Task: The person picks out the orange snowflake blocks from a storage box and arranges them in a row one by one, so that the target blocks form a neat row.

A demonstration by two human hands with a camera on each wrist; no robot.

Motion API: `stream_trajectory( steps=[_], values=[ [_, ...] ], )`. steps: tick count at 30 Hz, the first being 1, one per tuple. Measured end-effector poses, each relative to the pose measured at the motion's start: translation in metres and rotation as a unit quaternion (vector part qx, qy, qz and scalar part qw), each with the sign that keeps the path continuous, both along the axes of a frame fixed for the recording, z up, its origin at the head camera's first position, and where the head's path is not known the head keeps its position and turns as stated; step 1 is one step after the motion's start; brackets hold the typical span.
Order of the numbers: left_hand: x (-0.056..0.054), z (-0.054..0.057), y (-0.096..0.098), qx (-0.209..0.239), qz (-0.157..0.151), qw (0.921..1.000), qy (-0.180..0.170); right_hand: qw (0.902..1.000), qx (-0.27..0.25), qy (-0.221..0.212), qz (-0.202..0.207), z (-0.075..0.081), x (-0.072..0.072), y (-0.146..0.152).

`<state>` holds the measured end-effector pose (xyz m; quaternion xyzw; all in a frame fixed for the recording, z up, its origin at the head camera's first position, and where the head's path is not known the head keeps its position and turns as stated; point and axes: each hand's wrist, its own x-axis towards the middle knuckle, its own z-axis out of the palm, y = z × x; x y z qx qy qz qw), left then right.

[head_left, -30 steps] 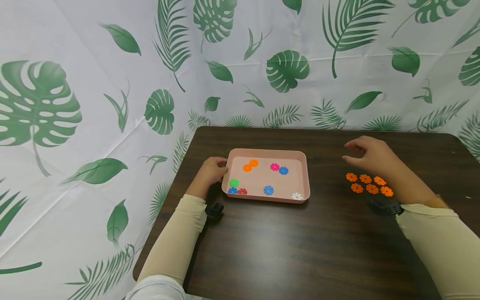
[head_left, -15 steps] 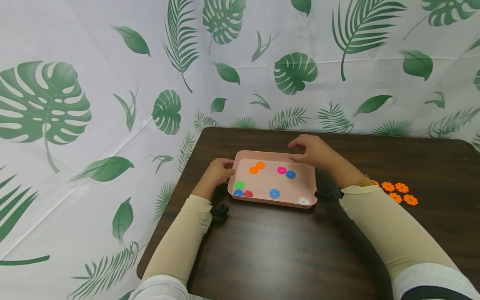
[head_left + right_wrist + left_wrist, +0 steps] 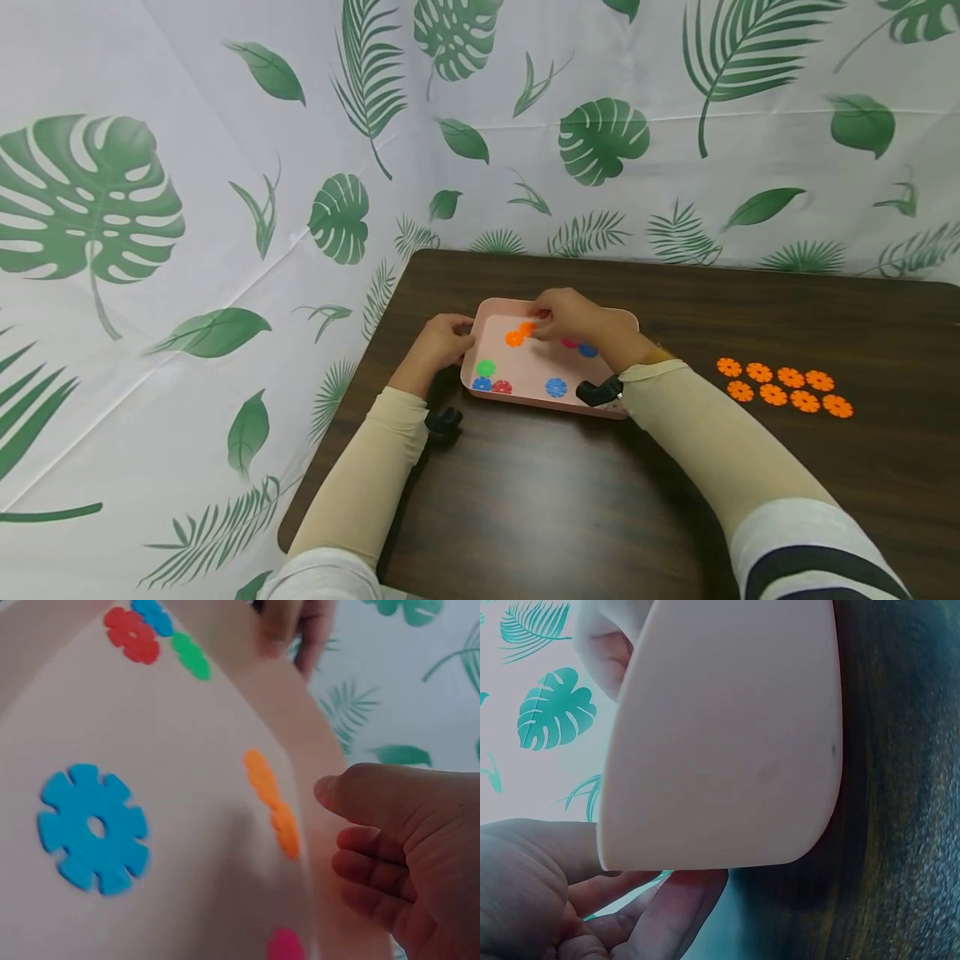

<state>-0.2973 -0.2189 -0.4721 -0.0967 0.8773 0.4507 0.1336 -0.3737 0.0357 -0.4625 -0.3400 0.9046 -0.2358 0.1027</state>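
Observation:
A shallow pink tray [image 3: 521, 367] lies on the dark table, holding small notched flower-shaped discs. My left hand [image 3: 437, 343] grips its left end, thumb and fingers at the rim, as the left wrist view shows from outside. Over the tray's far part hovers my right hand [image 3: 573, 321], fingers loosely bent, with nothing visible between thumb and fingers. Two touching orange discs [image 3: 514, 338] lie just by its fingertips. A blue disc [image 3: 96, 827] sits toward the front. Green [image 3: 486, 368], red [image 3: 502, 387] and another blue disc cluster in the near left corner. The right hand partly covers a pink disc.
Several orange discs [image 3: 790, 377] lie in two rows on the table [image 3: 525, 500] right of the tray. A leaf-patterned white cloth [image 3: 510, 167] hangs behind and left of the table. Black wrist straps sit on both arms.
My right hand has moved left, from above the rows of orange discs to over the tray beside the two orange ones. My left hand stays at the tray's left end.

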Motion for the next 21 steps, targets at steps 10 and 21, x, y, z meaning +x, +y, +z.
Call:
stream_trajectory(
  steps=[10, 21],
  values=[
    [0.000, -0.002, 0.000, -0.014, -0.005, 0.9999, 0.007, 0.9612, -0.059, -0.243, -0.117, -0.010, 0.015, -0.007],
    [-0.002, -0.002, -0.001, -0.013, -0.007, 0.9999, 0.006, 0.9584, -0.060, -0.246, -0.131, -0.009, 0.019, -0.010]
  ],
)
